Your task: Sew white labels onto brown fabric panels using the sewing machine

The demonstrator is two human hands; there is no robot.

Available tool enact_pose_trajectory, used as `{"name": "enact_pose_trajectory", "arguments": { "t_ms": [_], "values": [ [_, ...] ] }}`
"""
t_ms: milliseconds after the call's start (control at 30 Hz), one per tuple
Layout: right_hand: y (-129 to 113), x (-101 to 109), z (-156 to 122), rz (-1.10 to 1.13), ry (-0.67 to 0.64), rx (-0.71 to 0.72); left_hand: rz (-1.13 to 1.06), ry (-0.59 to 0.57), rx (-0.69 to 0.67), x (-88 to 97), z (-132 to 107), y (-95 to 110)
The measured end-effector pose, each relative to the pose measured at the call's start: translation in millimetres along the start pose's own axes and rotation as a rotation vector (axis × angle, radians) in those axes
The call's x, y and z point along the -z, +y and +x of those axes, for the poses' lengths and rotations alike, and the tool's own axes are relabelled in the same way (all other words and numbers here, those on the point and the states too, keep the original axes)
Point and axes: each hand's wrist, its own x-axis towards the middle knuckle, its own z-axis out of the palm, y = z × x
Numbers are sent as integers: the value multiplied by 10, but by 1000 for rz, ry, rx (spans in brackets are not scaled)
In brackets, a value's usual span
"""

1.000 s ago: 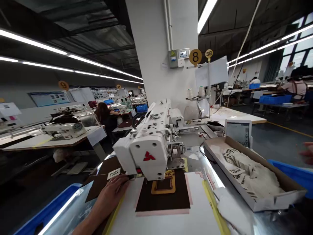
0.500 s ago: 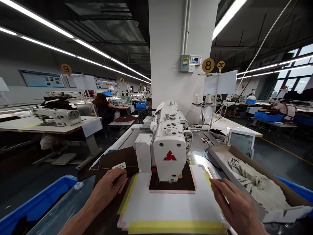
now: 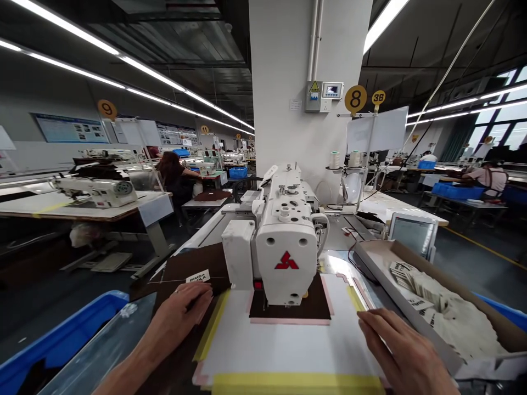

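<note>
My left hand (image 3: 183,310) lies with its fingers over dark brown fabric (image 3: 173,269), just below a white label (image 3: 198,277) with black lettering. Its fingers are loosely bent and it grips nothing I can see. On the right edge of a white sheet (image 3: 288,351) bordered with yellow tape rests my right hand (image 3: 401,343), open, fingers stretched forward. Between the hands stands a white sewing machine (image 3: 286,247) with a red emblem. A dark brown fabric piece (image 3: 288,312) with pink edging lies under its head. The needle area is mostly hidden.
A cardboard box (image 3: 420,323) of stacked white labels (image 3: 448,312) stands right, with a tablet-like screen (image 3: 411,236) behind it. A blue bin (image 3: 61,334) sits low at left. Thread cones (image 3: 334,160) stand behind the machine. Other people work at tables farther back.
The view has shifted slightly. My right hand has slid a little toward me along the sheet's edge. My left hand stays on the fabric, and more of the label's lettering shows.
</note>
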Motion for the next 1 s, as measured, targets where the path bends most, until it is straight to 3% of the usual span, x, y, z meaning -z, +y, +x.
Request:
{"name": "enact_pose_trajectory", "arguments": {
  "t_ms": [200,433,1000],
  "values": [
    [3,36,3,8,48,-11,-16,-9,14,26,2,89],
    [18,-4,-24,18,-32,-58,-34,-10,27,59,-39,183],
    [91,4,-38,34,-37,-87,-50,-55,63,26,-68,141]
  ]
}}
